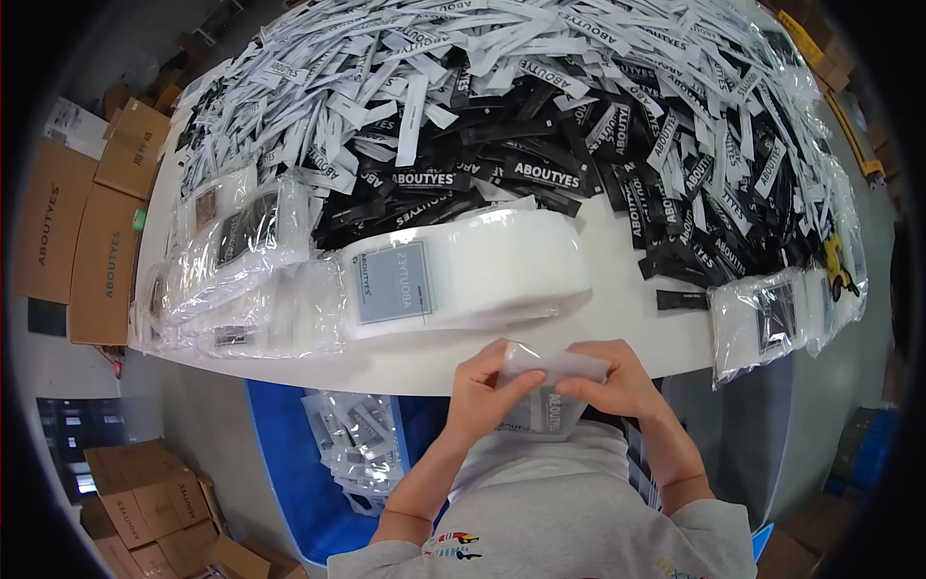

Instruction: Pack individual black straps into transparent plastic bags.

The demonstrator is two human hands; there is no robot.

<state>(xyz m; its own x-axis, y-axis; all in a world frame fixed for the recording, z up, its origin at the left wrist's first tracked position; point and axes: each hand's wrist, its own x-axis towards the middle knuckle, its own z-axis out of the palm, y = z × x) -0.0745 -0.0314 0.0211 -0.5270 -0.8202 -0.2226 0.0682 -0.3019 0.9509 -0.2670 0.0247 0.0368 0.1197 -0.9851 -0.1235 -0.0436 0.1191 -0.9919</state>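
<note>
My left hand [479,394] and my right hand [615,378] pinch the top of a translucent printed plastic bag [537,416] between thumbs and fingers. It hangs in front of my shirt, just off the near edge of the white table [427,362]. A panel with writing shows through its lower part; whether anything is inside, I cannot tell. Beyond my hands lies a thick stack of flat translucent bags [506,268] with a grey printed panel. Behind that stack, black slim packets [423,181] are heaped, with white slim packets [412,119] piled over and behind them.
Clear-wrapped bundles of bags [249,239] sit at the table's left, and another wrapped bundle [770,318] at the right, beside a yellow-handled tool [838,269]. Below the edge, a blue bin [278,456] holds filled bags [362,441]. A grey bin [731,434] stands right; cardboard boxes [108,260] left.
</note>
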